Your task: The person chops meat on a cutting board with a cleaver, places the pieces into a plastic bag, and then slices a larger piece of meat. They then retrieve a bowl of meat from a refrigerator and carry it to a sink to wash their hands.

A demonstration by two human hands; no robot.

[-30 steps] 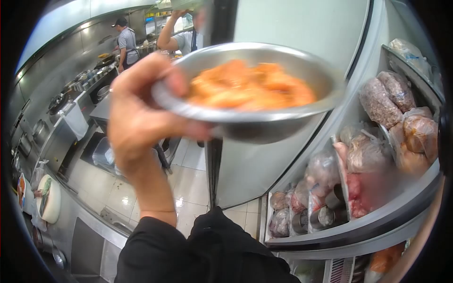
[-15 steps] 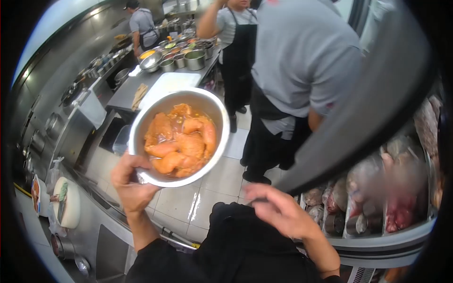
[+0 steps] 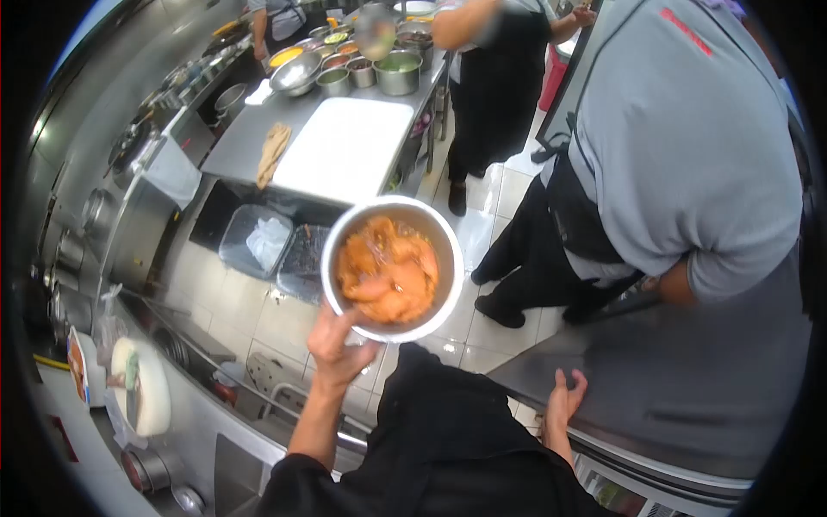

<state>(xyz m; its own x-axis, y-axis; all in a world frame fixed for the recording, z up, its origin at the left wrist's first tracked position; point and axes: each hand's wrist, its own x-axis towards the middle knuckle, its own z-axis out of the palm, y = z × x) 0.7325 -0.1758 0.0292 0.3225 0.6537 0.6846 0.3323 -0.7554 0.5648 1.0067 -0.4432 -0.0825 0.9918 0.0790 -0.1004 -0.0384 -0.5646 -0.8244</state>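
A round metal bowl holds orange, sauce-coated pieces of meat. My left hand grips its near left rim, fingers partly hidden beneath it. The bowl is held up over the tiled floor. At the lower right, my right hand is by the left part of a broad grey lid or door, fingers apart and nothing in them. This panel lies over the place where the bags of meat were.
A steel table bears a white cutting board and several metal pots. One person stands close on the right, another by the table. A counter runs along the lower left.
The grey panel has come down over the bags of meat. My left hand and the bowl have shifted right in view. My right hand has moved right and down. The nearest person appears farther right.
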